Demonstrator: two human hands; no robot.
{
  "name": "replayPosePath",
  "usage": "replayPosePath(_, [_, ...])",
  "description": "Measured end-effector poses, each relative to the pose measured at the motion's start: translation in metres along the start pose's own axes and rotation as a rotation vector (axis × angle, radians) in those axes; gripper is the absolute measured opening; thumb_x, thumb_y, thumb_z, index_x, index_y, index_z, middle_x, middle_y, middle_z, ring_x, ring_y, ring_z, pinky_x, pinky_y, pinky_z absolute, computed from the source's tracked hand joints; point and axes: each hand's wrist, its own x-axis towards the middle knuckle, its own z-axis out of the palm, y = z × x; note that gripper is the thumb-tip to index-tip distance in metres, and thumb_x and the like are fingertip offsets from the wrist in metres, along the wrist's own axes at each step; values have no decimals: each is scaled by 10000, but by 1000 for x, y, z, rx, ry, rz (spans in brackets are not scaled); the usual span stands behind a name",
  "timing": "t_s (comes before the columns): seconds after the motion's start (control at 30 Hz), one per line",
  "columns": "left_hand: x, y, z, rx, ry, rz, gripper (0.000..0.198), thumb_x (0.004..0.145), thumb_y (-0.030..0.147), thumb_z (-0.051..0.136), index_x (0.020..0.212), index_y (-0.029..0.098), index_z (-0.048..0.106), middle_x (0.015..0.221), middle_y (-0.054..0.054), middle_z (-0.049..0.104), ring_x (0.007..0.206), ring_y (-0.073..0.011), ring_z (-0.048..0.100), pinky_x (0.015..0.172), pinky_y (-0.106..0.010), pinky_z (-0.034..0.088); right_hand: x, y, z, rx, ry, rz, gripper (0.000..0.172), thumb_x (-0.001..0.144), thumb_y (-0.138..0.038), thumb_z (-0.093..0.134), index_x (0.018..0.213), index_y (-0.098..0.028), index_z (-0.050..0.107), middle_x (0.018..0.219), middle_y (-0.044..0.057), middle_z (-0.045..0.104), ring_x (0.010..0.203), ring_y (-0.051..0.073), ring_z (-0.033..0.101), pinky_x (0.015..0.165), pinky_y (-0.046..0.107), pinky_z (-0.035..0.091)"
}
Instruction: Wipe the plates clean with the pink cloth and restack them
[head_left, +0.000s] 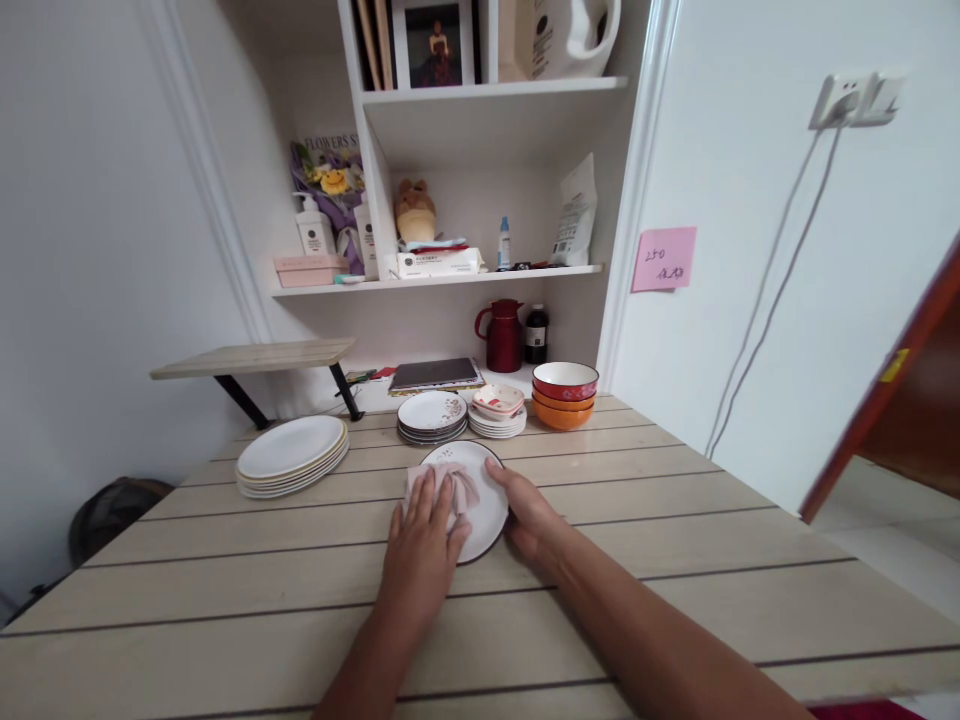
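Observation:
A white plate with a dark rim and a small floral print is tilted slightly above the table in front of me. My right hand grips its right edge, thumb on the upper face and fingers underneath. A pale pink cloth lies bunched on the plate's left half. My left hand presses the cloth against the plate, its fingers over the fabric. Just behind stand a stack of dark-rimmed floral plates and a stack of small white plates topped by a patterned square dish.
Large white plates are stacked at left, near a small raised shelf. Red and orange bowls stand nested at the back right. Behind are a closed laptop, a red jug and a dark bottle.

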Motion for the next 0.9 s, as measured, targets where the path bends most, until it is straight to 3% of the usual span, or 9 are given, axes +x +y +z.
replayPosePath(0.13, [1, -1, 1, 21, 36, -17, 558, 938, 389, 376, 1465, 207, 344, 1572, -101, 221, 1441, -273, 223, 1110, -513, 288, -2, 0, 2, 7, -11, -13, 358, 885, -424, 540, 1129, -174, 617, 1028, 85, 733, 819, 200, 684, 812, 347, 511])
replayPosePath(0.3, [4, -7, 8, 3, 108, 60, 571, 925, 380, 405, 1455, 169, 365, 1558, -142, 261, 1431, -282, 248, 1105, -464, 322, -2, 1, 3, 31, 16, -35, 352, 877, -416, 549, 1121, -171, 616, 1014, 87, 736, 800, 203, 685, 813, 357, 514])
replayPosePath(0.9, [7, -15, 21, -20, 102, 153, 578, 932, 375, 376, 1463, 148, 339, 1559, -168, 241, 1438, -300, 217, 1101, -505, 322, -5, -1, 4, 82, 25, 0, 400, 863, -453, 557, 1122, -158, 638, 1039, 87, 733, 828, 212, 687, 839, 358, 509])
